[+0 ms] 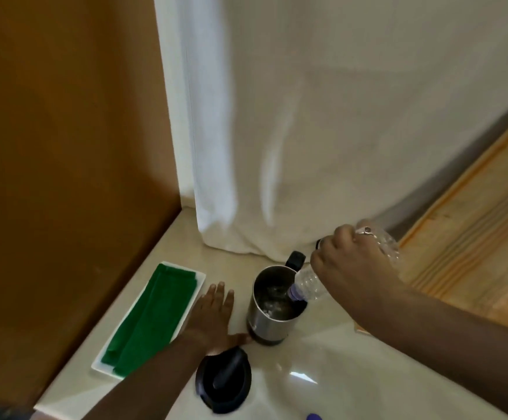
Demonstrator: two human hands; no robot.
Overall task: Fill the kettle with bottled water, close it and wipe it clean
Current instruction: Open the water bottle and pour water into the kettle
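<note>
Our right hand point(349, 268) grips the clear plastic water bottle point(307, 284), tipped into the open steel kettle point(269, 310). Left hand point(213, 316) flat, released, beside it on the cream counter point(352, 374).

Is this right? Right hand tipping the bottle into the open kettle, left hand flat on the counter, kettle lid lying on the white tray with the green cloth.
Not quite. The head view shows the kettle lid lying on the bare counter, in front of the kettle, not on the white tray. The tray holds only the green cloth. The rest stands: right hand tipping the bottle, left hand flat.
</note>
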